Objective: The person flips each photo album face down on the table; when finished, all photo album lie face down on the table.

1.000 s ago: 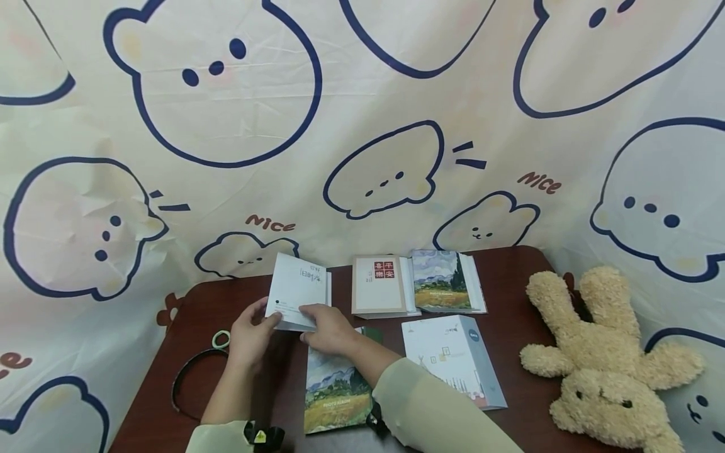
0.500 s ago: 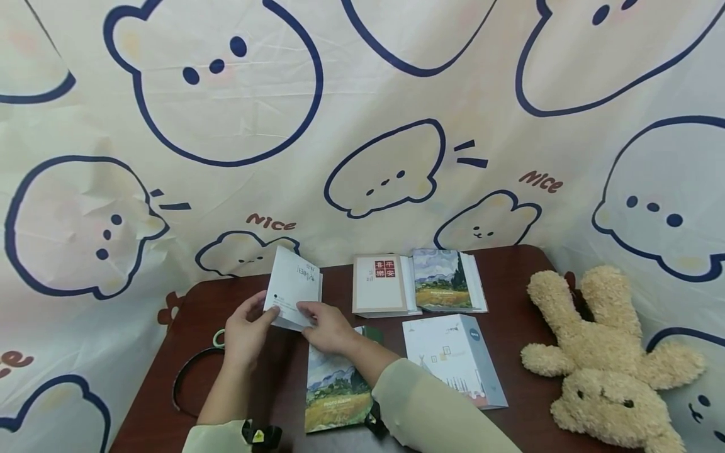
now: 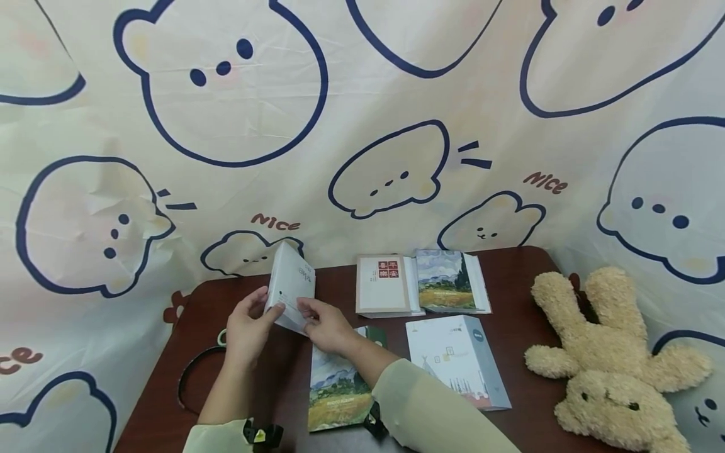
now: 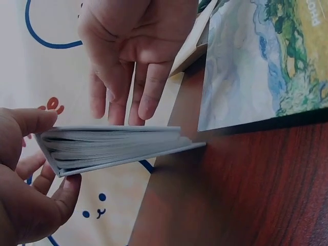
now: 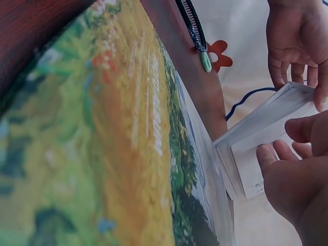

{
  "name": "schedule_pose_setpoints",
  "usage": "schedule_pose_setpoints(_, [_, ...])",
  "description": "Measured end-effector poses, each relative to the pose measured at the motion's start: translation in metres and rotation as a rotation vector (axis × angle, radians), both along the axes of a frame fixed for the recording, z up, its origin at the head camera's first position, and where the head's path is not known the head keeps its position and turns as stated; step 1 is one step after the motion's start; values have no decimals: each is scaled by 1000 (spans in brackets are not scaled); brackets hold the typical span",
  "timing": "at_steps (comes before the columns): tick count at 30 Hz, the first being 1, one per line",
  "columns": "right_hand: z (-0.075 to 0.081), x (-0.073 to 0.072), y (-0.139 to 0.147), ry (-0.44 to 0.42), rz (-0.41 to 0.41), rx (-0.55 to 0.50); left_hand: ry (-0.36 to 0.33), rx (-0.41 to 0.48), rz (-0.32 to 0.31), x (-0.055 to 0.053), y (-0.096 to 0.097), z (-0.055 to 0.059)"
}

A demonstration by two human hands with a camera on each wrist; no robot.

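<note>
A white album [image 3: 290, 289] with printed characters on its cover stands tilted above the table's left part. My left hand [image 3: 247, 328] holds it at the spine, thumb on one cover and fingers on the other. The left wrist view shows the page edges of the album [image 4: 102, 146], its covers slightly apart on the free side. My right hand [image 3: 327, 326] touches the front cover with loosely extended fingers; in the right wrist view the fingertips of this hand [image 5: 300, 184] lie against it. Below the right forearm rests a landscape-painted photo album [image 3: 340, 393], partly hidden by it.
A cream album with red squares [image 3: 378, 289] and another landscape album [image 3: 444, 283] lie at the back. A white and blue album [image 3: 447, 358] is right of the forearm. A plush toy [image 3: 612, 358] lies at right, a black hoop [image 3: 184, 377] at left. Patterned cloth [image 3: 385, 94] hangs behind.
The white album has turned to show more of its spine, and its cover and back part have come closer together. Both hands stay on it.
</note>
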State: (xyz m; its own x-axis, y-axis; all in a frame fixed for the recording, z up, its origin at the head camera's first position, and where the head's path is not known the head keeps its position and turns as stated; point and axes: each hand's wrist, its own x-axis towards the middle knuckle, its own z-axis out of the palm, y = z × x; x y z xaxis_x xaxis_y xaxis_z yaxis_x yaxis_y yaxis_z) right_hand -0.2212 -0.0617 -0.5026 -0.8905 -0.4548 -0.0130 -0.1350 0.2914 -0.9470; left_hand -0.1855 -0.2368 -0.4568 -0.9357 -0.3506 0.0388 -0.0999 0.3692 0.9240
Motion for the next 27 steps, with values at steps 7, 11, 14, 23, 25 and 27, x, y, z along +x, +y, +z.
schedule_pose_setpoints(7, [-4,0,-1,2,-19,-6,19,-39,-24,2,4,3])
schedule_pose_setpoints(11, [-4,0,-2,0,-32,-27,23,-55,-60,1,5,3])
schedule_pose_setpoints(14, [-3,-1,-2,-9,-41,-48,25,-65,-84,0,6,2])
schedule_pose_setpoints(23, [1,-5,5,-5,-55,-96,-15,-56,-90,-3,9,-2])
schedule_pose_setpoints(25, [2,-6,6,2,-65,-115,-30,-27,-95,-3,10,-3])
schedule_pose_setpoints(27, [2,-8,8,12,-73,-138,-42,6,-100,-4,11,-3])
